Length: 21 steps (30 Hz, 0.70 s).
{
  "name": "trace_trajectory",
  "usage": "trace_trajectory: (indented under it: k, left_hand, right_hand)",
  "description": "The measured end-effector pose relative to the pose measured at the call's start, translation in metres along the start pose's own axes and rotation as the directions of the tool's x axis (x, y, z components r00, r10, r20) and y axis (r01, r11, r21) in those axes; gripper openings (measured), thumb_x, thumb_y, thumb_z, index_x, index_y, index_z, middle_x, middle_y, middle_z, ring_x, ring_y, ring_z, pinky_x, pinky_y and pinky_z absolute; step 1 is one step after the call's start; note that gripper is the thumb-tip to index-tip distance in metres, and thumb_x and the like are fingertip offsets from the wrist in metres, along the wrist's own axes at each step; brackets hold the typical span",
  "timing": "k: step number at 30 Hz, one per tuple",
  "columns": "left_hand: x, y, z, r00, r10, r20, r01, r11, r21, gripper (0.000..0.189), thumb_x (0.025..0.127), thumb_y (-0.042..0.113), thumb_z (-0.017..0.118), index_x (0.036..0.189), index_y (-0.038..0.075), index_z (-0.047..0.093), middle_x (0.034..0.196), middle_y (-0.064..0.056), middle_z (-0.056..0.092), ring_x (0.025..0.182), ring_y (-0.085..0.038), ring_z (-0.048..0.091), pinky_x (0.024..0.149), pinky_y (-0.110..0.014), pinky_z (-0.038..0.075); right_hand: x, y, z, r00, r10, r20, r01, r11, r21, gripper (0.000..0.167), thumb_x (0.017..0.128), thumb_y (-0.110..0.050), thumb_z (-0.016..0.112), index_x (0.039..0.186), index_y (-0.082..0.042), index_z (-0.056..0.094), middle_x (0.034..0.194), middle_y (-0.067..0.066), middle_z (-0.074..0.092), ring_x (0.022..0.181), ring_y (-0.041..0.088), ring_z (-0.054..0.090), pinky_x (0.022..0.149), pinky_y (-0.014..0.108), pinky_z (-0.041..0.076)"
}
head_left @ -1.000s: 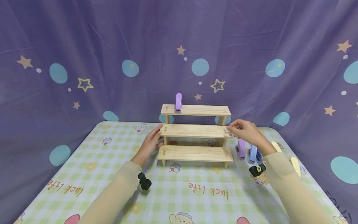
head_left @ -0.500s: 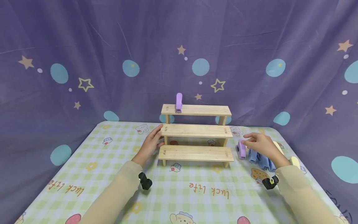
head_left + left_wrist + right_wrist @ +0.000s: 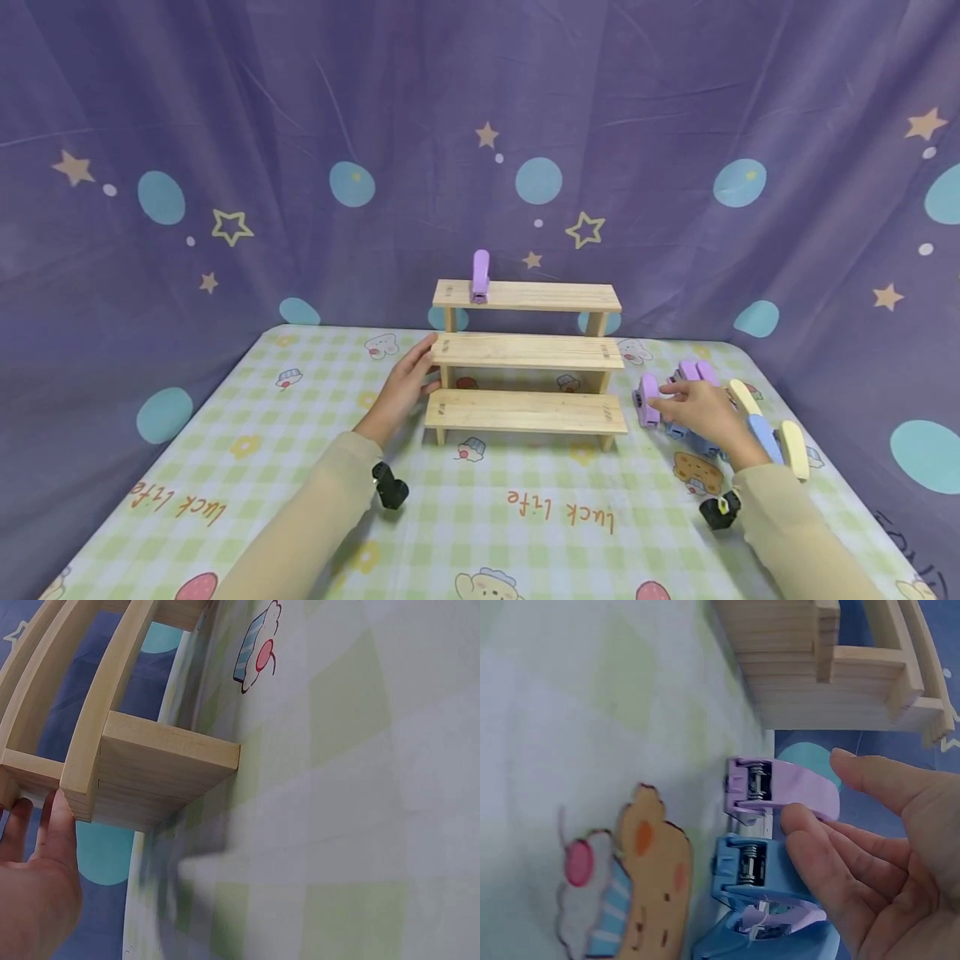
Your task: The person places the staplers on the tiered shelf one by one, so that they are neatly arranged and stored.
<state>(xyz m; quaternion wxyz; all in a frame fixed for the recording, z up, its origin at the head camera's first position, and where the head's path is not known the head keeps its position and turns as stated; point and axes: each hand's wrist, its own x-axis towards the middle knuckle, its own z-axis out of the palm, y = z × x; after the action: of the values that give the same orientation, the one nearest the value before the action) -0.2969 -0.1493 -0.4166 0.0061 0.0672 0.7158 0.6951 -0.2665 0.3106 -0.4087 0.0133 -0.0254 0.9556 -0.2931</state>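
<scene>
My left hand rests against the left end of a three-tier wooden rack, fingertips at the middle shelf. In the left wrist view, straight fingers meet the ends of its boards. One purple stapler stands on the top shelf, left of centre. Right of the rack my right hand is at another purple stapler on the table. In the right wrist view, thumb and fingers are spread on either side of this stapler, fingertips overlapping its edge. Blue staplers lie beneath the fingers, partly hidden.
More purple staplers stand behind the right hand. Cream staplers and a blue stapler lie to its right. A checked cloth covers the table, and a purple curtain hangs behind it.
My right hand has left the right end of the middle shelf and moved right and down to the purple stapler beside the rack. The left hand has stayed at the rack.
</scene>
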Motion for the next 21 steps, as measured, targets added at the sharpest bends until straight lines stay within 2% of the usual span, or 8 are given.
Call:
trace_trajectory:
  k: [2,6,11,15,21]
  left_hand:
    - [0.0,-0.001,0.0,1.0,-0.001,0.001,0.001,1.0,0.0,0.05,0.11,0.03,0.041,0.159,0.022,0.032,0.16,-0.006,0.033,0.138,-0.032,0.041,0.107,-0.043,0.046]
    - [0.0,-0.001,0.0,1.0,0.002,0.004,-0.002,1.0,-0.003,0.05,0.11,0.029,0.04,0.159,0.022,0.032,0.16,-0.007,0.033,0.138,-0.033,0.04,0.108,-0.045,0.045]
    - [0.0,-0.001,-0.001,1.0,0.007,0.006,-0.007,1.0,-0.003,0.05,0.11,0.03,0.041,0.159,0.021,0.032,0.159,-0.007,0.033,0.138,-0.033,0.039,0.108,-0.046,0.045]
    - [0.001,-0.001,-0.001,1.0,0.007,0.01,-0.007,1.0,0.0,0.052,0.11,0.03,0.041,0.16,0.019,0.03,0.159,-0.008,0.033,0.138,-0.033,0.039,0.109,-0.047,0.044]
    - [0.001,-0.001,0.0,1.0,0.004,0.002,-0.004,1.0,0.003,0.051,0.11,0.029,0.041,0.159,0.02,0.031,0.158,-0.007,0.035,0.137,-0.032,0.041,0.108,-0.046,0.045]
  right_hand:
    - [-0.001,-0.001,0.004,1.0,0.008,0.003,-0.008,0.999,0.041,0.06,0.095,-0.039,0.07,0.127,0.011,0.061,0.081,0.004,0.073,0.069,0.019,0.069,0.058,0.033,0.056]
    - [-0.001,-0.002,0.011,1.0,0.003,-0.02,-0.002,1.0,0.024,0.059,0.094,-0.038,0.071,0.124,0.012,0.063,0.076,0.002,0.072,0.064,0.018,0.068,0.059,0.035,0.056]
    - [0.002,-0.004,0.016,0.999,-0.023,-0.044,0.022,0.999,-0.026,0.043,0.094,-0.037,0.071,0.106,0.004,0.073,0.062,0.0,0.067,0.058,0.015,0.063,0.059,0.033,0.051]
    - [0.003,-0.004,0.019,0.998,-0.023,-0.053,0.022,0.999,-0.031,0.034,0.093,-0.036,0.072,0.092,-0.002,0.075,0.056,0.0,0.064,0.054,0.014,0.06,0.058,0.03,0.048]
    - [0.003,-0.001,0.021,0.998,-0.022,-0.058,0.019,0.998,-0.058,0.035,0.091,-0.036,0.073,0.093,-0.001,0.075,0.054,-0.002,0.063,0.055,0.014,0.059,0.06,0.032,0.048]
